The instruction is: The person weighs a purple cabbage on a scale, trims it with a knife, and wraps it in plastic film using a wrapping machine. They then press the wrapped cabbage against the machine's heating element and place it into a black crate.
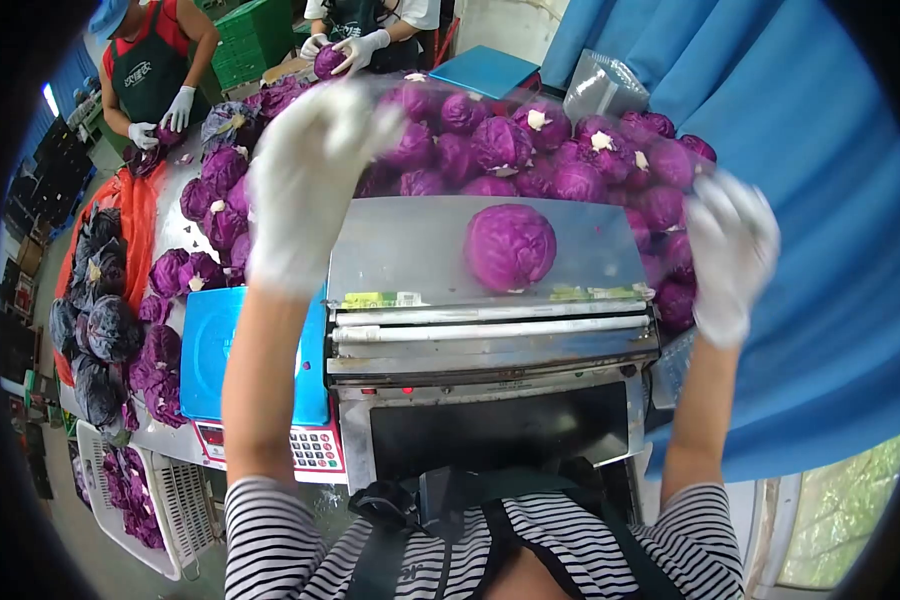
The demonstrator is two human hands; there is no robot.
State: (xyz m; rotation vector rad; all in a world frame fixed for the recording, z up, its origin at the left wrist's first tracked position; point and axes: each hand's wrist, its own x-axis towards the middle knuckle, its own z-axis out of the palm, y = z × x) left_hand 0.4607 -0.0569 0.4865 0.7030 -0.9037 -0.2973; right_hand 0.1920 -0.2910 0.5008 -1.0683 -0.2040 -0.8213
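In a white glove, my left hand is raised at the left of the wrapping machine, its fingers pinched together. My right hand, also gloved and blurred, is up at the right with curled fingers. A faint clear film seems to stretch between both hands, above the piled cabbages. One round purple cabbage sits on the machine's metal plate, between my hands and touched by neither. Nearer my body is the white roller.
Purple cabbages are heaped behind the plate. A blue scale stands left of the machine, and a white basket sits lower left. Two gloved co-workers handle cabbages beyond. A blue curtain hangs at right.
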